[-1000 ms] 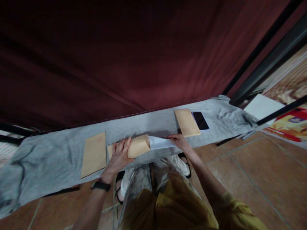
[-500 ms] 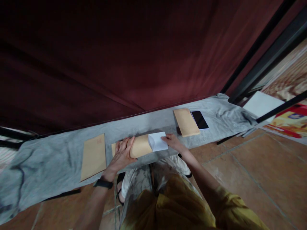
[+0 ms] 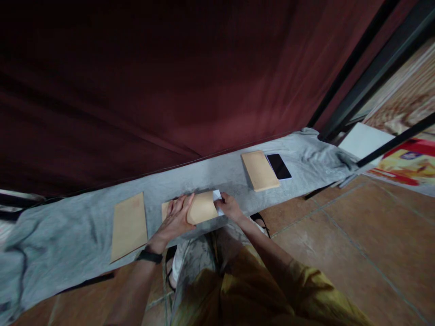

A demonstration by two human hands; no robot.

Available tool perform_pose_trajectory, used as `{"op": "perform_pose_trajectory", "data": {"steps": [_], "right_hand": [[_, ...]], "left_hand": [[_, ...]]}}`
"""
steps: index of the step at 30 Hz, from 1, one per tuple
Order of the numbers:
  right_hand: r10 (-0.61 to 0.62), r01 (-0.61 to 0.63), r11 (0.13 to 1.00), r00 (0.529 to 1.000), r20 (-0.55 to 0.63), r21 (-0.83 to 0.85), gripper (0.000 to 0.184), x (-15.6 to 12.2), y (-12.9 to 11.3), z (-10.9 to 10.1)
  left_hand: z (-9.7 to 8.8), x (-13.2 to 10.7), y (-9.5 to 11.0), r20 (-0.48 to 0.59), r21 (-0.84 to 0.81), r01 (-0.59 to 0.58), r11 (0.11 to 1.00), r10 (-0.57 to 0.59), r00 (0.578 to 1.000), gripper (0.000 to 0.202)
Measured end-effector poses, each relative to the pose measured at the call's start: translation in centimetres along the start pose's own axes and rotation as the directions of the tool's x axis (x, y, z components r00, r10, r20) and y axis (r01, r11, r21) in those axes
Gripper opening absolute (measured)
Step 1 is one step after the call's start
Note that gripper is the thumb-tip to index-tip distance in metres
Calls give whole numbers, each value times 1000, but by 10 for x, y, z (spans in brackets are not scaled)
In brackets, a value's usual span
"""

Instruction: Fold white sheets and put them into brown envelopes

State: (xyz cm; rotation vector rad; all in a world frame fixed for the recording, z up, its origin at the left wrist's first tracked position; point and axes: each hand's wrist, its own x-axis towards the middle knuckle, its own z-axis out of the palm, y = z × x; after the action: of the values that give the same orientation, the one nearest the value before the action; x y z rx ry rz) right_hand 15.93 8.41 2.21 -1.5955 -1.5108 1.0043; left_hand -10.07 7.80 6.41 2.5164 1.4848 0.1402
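Note:
A brown paper envelope (image 3: 202, 207) lies on the grey cloth in front of me, its right end bulged open. My left hand (image 3: 176, 218) spans its left part, fingers over the far side and thumb at the near edge, holding it against the cloth. Most of a folded white paper (image 3: 216, 195) is inside the envelope's mouth; only a short end sticks out on the right. That end is pinched by my right hand (image 3: 229, 208), whose fingertips are right at the opening and partly hidden.
Another brown envelope (image 3: 129, 226) lies flat to the left. On the right, a stack of brown envelopes (image 3: 260, 171) sits beside a dark-screened phone (image 3: 279, 166). The grey cloth (image 3: 78, 226) covers a narrow bench against a dark red curtain (image 3: 190, 90). Tiled floor (image 3: 326, 244) shows below.
My right hand has moved left, pushing the white paper deeper into the envelope, so much less of it shows. My left hand keeps its hold on the envelope. The view has shifted slightly.

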Motion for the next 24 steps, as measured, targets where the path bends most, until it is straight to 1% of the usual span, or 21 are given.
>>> {"op": "perform_pose_trajectory", "data": {"steps": [3, 7, 9, 14, 19, 24], "right_hand": [[39, -39, 999, 996, -76, 1, 14, -3, 3, -3], [-1, 6, 999, 990, -144, 35, 11, -7, 5, -2], [6, 3, 998, 990, -141, 59, 13, -8, 4, 3], [79, -66, 990, 991, -104, 121, 15, -8, 1, 11], [72, -55, 988, 990, -117, 144, 14, -10, 0, 12], [107, -85, 986, 983, -148, 145, 10, -12, 1, 14]], "left_hand": [[3, 0, -3, -5, -23, 1, 1000, -2, 1000, 121], [5, 2, -2, 2, -17, 2, 1000, -2, 1000, 122], [6, 3, -1, -6, -24, -6, 1000, 6, 1000, 122], [5, 4, 0, -21, -33, -28, 999, 28, 999, 122], [4, 5, 2, 8, -18, -30, 999, 30, 1000, 123], [5, 6, 2, 6, -30, -36, 999, 36, 999, 122]]}}
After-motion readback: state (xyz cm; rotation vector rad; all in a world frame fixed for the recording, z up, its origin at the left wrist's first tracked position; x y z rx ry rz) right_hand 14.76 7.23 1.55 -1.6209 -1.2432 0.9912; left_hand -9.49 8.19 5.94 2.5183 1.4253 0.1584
